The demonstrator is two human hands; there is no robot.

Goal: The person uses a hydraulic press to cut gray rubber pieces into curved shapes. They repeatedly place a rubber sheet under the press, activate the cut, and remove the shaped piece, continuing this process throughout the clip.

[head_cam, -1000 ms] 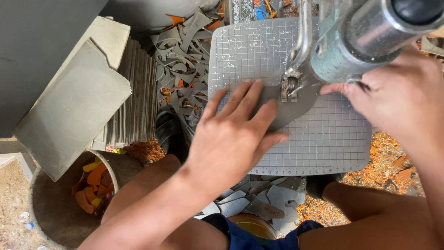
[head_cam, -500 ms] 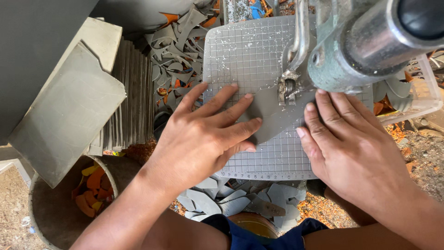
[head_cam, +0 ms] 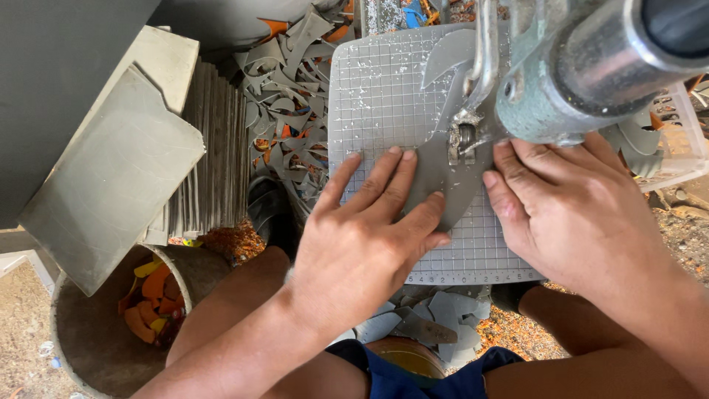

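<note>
Head view: left hand (head_cam: 362, 244) and right hand (head_cam: 572, 210), fingers spread and pressed flat, hold a grey sheet piece (head_cam: 443, 177) on the gridded surface (head_cam: 377, 96) under the saw blade (head_cam: 463, 140), frame centre. Its outline looks partly cut (curved edges already shaped); a stack of uncut sheets (head_cam: 214, 148) stands left.

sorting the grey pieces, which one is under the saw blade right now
The curved grey sheet piece on the gridded table, pressed flat by the left hand and right hand; the other offcuts lie loose below.

Gray sheet (head_cam: 443, 181) now narrower, curved cutout.
</note>
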